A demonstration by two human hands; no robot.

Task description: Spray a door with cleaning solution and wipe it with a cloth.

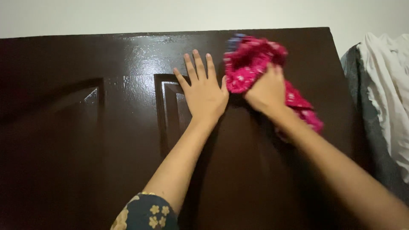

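A dark brown glossy panelled door (pixel 85 140) fills most of the view. My left hand (pixel 204 91) lies flat against it with fingers spread, beside a recessed panel. My right hand (pixel 266 91) presses a bunched pink cloth with small white dots (pixel 249 64) against the door near its top right part. Part of the cloth hangs down behind my right wrist.
A white wall (pixel 170 15) runs above the door's top edge. To the right of the door hang a white garment (pixel 390 93) and a grey garment (pixel 370 132). My left arm has a dark sleeve with yellow flowers (pixel 149 215).
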